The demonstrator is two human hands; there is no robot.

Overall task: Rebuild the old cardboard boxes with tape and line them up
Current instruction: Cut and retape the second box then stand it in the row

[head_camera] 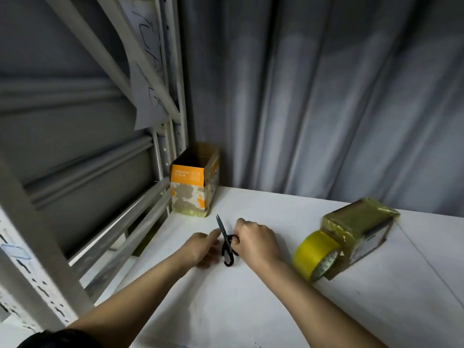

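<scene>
Black scissors [225,241] lie on the white table [251,310], blades pointing away from me. My right hand [256,241] grips their handle loops with curled fingers. My left hand [202,248] is just left of the blades, its fingertips touching them. An open-topped orange cardboard box [194,180] stands upright in the table's back left corner. At the right sits a small box [362,231] wrapped in yellowish tape, tilted, with a yellow tape roll [317,254] leaning against its near end.
A grey metal shelving rack [88,172] runs along the table's left edge, with a sheet of paper [148,71] hanging on it. A grey curtain [326,96] closes off the back.
</scene>
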